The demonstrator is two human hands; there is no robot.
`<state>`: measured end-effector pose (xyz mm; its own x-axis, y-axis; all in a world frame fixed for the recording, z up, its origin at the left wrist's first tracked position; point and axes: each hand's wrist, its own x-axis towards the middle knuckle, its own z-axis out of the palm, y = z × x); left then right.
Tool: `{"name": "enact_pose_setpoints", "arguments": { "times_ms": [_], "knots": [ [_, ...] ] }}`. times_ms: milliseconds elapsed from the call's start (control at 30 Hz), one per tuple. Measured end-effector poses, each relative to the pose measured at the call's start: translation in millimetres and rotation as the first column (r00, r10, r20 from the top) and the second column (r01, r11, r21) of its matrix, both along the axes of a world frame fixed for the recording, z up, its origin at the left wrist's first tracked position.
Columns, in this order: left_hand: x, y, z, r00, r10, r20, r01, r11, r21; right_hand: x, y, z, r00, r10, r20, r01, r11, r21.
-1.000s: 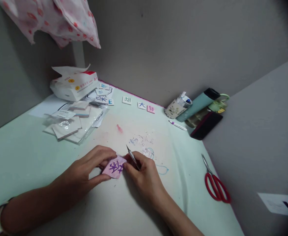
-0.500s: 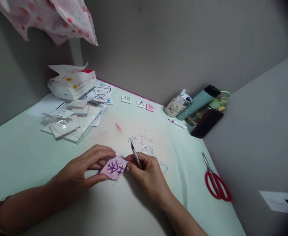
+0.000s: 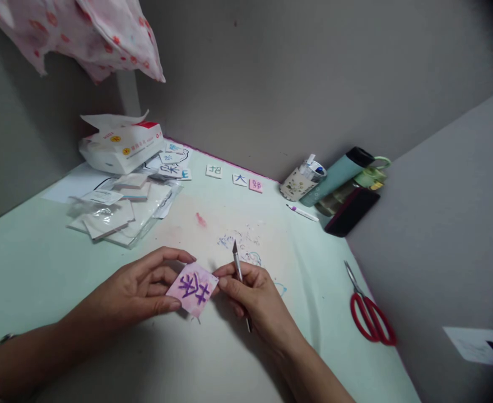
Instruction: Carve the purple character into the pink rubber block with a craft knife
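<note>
Holding the pink tile between both hands: left hand pinches its left side, thumb and fingers; right hand grasps the craft knife, fingertips at tile's right corner, contact pressure unclear. Knife sits just right of tile, long axis pointing away from wearer, blade apart from tile.
</note>
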<state>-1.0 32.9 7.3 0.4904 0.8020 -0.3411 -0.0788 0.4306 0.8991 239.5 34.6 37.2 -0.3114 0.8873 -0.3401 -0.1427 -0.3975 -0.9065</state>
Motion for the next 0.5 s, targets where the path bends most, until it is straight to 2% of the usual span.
{"name": "enact_pose_setpoints", "arguments": {
  "times_ms": [133, 300, 500],
  "knots": [
    [3, -1, 3.0, 0.999, 0.044, -0.007, -0.044, 0.998, 0.036, -2, -1, 1.7, 1.0, 0.015, 0.001, -0.015, 1.0, 0.02],
    [3, 1, -4.3, 1.0, 0.011, 0.002, -0.011, 0.989, 0.149, -2, -2, 0.2, 0.999, 0.006, 0.033, -0.007, 0.999, 0.032],
    [3, 1, -6.4, 0.998, 0.039, -0.039, -0.03, 0.977, 0.211, -5, -4, 1.7, 0.999, 0.03, 0.024, -0.029, 0.999, -0.039]
  ]
}}
